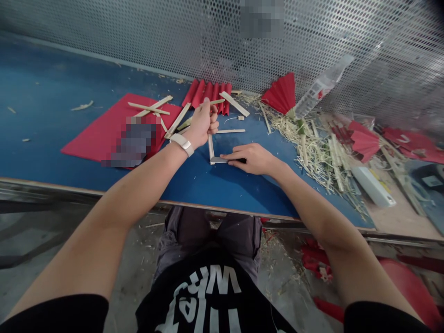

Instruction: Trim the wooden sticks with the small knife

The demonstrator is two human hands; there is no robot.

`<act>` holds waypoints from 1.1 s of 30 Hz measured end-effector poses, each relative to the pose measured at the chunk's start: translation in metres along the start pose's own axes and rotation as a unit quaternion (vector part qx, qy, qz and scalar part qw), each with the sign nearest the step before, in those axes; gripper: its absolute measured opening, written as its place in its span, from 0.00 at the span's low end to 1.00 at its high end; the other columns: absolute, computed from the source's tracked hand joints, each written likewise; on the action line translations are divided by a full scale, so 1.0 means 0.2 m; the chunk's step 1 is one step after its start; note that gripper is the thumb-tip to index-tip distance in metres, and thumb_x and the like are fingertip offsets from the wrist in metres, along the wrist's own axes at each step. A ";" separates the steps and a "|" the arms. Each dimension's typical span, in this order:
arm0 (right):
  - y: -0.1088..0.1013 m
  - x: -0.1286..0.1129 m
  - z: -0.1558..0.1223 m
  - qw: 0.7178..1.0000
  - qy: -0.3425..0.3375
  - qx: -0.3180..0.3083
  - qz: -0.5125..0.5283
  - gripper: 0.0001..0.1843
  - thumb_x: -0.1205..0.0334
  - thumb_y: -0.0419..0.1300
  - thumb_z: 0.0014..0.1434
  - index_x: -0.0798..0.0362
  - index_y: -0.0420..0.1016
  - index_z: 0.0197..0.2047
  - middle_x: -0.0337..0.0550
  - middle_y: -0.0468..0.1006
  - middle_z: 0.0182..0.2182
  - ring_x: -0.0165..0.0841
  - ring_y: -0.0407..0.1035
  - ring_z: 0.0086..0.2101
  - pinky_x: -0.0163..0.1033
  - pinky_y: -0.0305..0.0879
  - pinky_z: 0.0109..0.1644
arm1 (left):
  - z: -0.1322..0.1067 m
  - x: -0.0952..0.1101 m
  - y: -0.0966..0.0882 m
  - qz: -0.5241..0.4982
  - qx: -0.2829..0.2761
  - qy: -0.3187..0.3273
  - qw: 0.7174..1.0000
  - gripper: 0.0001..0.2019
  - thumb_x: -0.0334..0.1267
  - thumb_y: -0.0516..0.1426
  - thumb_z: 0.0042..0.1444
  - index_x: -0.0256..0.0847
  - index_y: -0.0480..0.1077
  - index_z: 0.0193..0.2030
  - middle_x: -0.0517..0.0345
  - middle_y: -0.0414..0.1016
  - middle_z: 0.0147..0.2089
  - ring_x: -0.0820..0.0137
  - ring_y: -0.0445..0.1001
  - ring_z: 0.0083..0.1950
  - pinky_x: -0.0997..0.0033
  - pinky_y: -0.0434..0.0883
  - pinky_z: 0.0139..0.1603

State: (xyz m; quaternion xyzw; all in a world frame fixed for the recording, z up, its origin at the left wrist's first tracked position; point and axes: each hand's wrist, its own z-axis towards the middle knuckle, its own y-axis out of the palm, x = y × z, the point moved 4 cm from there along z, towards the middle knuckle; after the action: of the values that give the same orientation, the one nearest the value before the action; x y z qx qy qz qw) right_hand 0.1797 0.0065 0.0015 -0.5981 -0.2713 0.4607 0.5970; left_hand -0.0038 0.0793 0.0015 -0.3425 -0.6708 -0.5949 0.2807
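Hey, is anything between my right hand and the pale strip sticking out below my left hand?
Only the blade your right hand holds, its tip at the near end of the pale strip; nothing else visible stands between them.

Left hand (205,122) curled (fist-like), right hand (255,158) pinching

Pale strip (211,149), far part hidden by left hand (204,121). Blade (219,160), handle mostly covered by right hand (256,158). Dark object (135,143) on red sheet (92,134) near desk's (41,157) front edge, pixelated. Bottle (322,87), desk's rear edge, label print too small to read. Black item (432,179), desk's right end, cut off by picture edge.
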 end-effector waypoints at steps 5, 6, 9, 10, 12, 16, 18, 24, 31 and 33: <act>-0.01 0.01 0.01 1.000 -0.006 -0.014 0.013 0.23 0.59 0.57 0.80 0.45 0.84 0.72 0.46 0.87 0.41 0.37 0.74 0.37 0.40 0.60 0.40 | 0.00 0.00 0.00 0.009 -0.003 0.002 1.000 0.28 0.66 0.56 0.76 0.46 0.63 0.35 0.74 0.49 0.16 0.80 0.45 0.12 0.72 0.39 0.16; -0.01 0.01 0.02 1.000 -0.006 -0.016 0.015 0.23 0.59 0.58 0.80 0.45 0.84 0.71 0.46 0.87 0.42 0.37 0.74 0.37 0.40 0.60 0.40 | 0.00 0.00 0.00 0.017 0.000 0.005 1.000 0.28 0.66 0.56 0.76 0.46 0.63 0.34 0.74 0.49 0.16 0.79 0.45 0.13 0.72 0.39 0.16; -0.01 0.01 0.02 0.999 -0.008 -0.023 0.024 0.23 0.60 0.58 0.80 0.46 0.85 0.71 0.47 0.87 0.43 0.38 0.75 0.38 0.41 0.61 0.41 | 0.00 0.01 -0.01 0.051 0.008 0.016 0.999 0.29 0.67 0.52 0.77 0.46 0.62 0.34 0.73 0.49 0.17 0.79 0.45 0.13 0.72 0.41 0.16; -0.01 0.01 0.02 0.999 -0.008 -0.025 0.028 0.23 0.59 0.58 0.80 0.46 0.85 0.71 0.47 0.88 0.43 0.38 0.75 0.38 0.41 0.61 0.41 | 0.00 0.01 -0.01 0.063 0.008 0.020 0.998 0.29 0.67 0.52 0.78 0.46 0.62 0.35 0.73 0.48 0.17 0.79 0.45 0.14 0.72 0.42 0.16; -0.01 0.02 0.03 0.999 -0.009 -0.026 0.036 0.23 0.59 0.58 0.80 0.46 0.84 0.71 0.47 0.88 0.44 0.38 0.76 0.39 0.42 0.62 0.42 | 0.01 0.01 -0.01 0.083 0.005 0.029 0.996 0.29 0.68 0.51 0.77 0.46 0.63 0.35 0.73 0.48 0.17 0.78 0.44 0.14 0.70 0.41 0.17; -0.02 0.02 0.03 0.998 -0.009 -0.031 0.057 0.22 0.58 0.58 0.80 0.44 0.85 0.70 0.46 0.88 0.45 0.38 0.76 0.40 0.42 0.64 0.45 | 0.02 0.01 -0.02 0.106 -0.006 0.038 0.994 0.28 0.68 0.53 0.76 0.47 0.64 0.36 0.73 0.47 0.18 0.77 0.43 0.15 0.69 0.40 0.18; -0.02 0.02 0.03 0.997 -0.007 -0.036 0.065 0.22 0.58 0.58 0.80 0.44 0.86 0.70 0.46 0.88 0.44 0.38 0.76 0.39 0.42 0.65 0.45 | 0.02 0.01 -0.02 0.108 -0.008 0.039 0.993 0.28 0.68 0.52 0.77 0.47 0.63 0.35 0.73 0.47 0.18 0.77 0.43 0.16 0.69 0.41 0.18; -0.02 0.03 0.04 0.996 -0.014 -0.036 0.076 0.22 0.57 0.59 0.80 0.45 0.86 0.70 0.47 0.89 0.44 0.38 0.77 0.40 0.42 0.66 0.45 | 0.04 0.01 -0.04 0.119 -0.014 0.041 0.992 0.29 0.70 0.53 0.76 0.47 0.64 0.36 0.73 0.48 0.18 0.76 0.45 0.16 0.69 0.43 0.18; -0.02 0.04 0.03 0.995 -0.016 -0.030 0.096 0.20 0.58 0.61 0.78 0.43 0.87 0.67 0.46 0.90 0.47 0.38 0.78 0.40 0.42 0.67 0.46 | 0.05 0.01 -0.04 0.129 -0.017 0.048 0.990 0.29 0.70 0.53 0.76 0.47 0.65 0.36 0.72 0.49 0.18 0.76 0.46 0.16 0.68 0.42 0.19; -0.02 0.04 0.02 0.994 -0.015 -0.014 0.109 0.21 0.57 0.60 0.79 0.44 0.86 0.68 0.47 0.90 0.47 0.39 0.79 0.41 0.43 0.67 0.47 | 0.04 0.01 -0.04 0.137 -0.015 0.050 0.989 0.29 0.69 0.54 0.76 0.47 0.64 0.35 0.72 0.49 0.18 0.76 0.45 0.16 0.68 0.42 0.19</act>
State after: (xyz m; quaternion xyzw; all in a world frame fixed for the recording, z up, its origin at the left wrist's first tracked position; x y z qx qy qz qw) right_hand 0.1805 0.0170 0.0039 -0.6249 -0.2202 0.5282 0.5310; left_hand -0.0113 0.0874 -0.0024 -0.4051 -0.5937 -0.5770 0.3879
